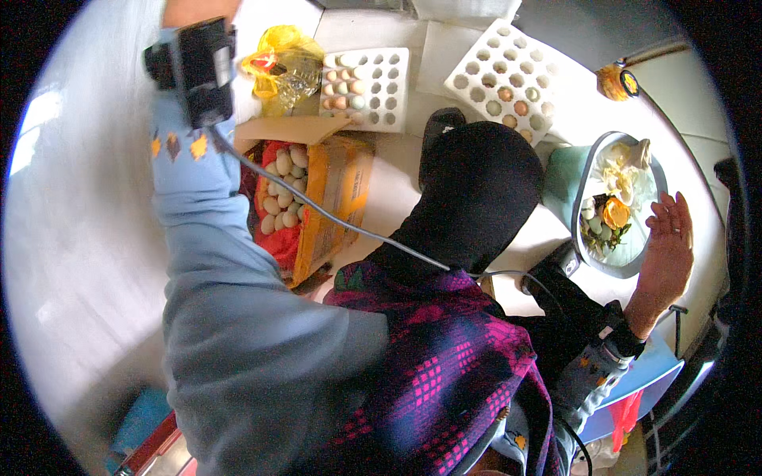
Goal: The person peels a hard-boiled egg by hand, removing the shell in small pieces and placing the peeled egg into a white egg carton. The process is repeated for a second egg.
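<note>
My left hand is out of view past the top edge; only its bare wrist shows, above a sleeve with a black device strapped on. My right hand point(667, 250) is raised with nothing in it, fingers extended, beside the rim of a lined bin point(576, 196) holding eggs, an orange-yellow peel-like piece and leafy scraps. A cardboard box point(339, 202) holds many pale eggs point(286, 190) on red material. Beyond it lies a white egg tray point(384, 59), partly filled. A second white tray point(470, 65) holds several eggs at its near side.
A yellow plastic bag point(286, 65) lies left of the first tray. A grey cable point(351, 226) crosses above the box. Black shoes point(437, 134) are on the floor. A round orange-labelled object point(619, 83) stands at upper right, and a blue container point(643, 387) at lower right.
</note>
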### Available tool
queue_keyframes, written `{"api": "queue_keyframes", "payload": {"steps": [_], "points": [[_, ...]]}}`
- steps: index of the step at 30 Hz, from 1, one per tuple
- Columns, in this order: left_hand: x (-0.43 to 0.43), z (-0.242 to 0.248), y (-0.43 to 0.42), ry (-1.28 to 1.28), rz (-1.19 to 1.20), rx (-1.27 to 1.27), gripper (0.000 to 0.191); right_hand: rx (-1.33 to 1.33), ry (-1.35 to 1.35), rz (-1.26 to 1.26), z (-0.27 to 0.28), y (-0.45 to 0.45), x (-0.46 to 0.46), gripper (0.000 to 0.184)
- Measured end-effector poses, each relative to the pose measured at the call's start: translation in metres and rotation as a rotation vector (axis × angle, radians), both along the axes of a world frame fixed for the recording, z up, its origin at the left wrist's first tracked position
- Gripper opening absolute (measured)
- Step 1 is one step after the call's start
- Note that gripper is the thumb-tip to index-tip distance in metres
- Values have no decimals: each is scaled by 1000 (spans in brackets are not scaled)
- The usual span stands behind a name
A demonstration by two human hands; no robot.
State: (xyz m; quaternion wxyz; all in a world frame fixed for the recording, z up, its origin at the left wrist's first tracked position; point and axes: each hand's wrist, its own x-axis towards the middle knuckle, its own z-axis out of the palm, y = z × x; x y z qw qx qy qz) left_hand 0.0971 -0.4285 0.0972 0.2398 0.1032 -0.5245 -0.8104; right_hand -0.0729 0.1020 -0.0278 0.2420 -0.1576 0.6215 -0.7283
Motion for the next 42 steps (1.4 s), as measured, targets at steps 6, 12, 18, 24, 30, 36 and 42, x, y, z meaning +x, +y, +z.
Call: {"api": "queue_keyframes", "payload": {"steps": [6,12,18,24,30,36,42], "points": [[2,-166,-50,-389,-62,194,24,290,14,-37,-8,-23,2,46],[26,-333,-124,-589,-15,179,25,253,-73,-8,-19,-30,5,47],[59,-457,-108,-1036,235,-91,21,362,-18,9,-23,-39,13,48],[53,-491,-77,-1342,496,-1070,33,350,-46,75,-21,-67,29,55],[49,-475,-59,-1511,227,-1150,27,337,-115,74,-16,-85,37,71],[47,-466,-48,-1520,198,-1321,28,376,-207,104,-14,-95,38,77],[47,-470,-33,-1576,150,-1511,23,373,-226,130,-19,-101,39,72]]}}
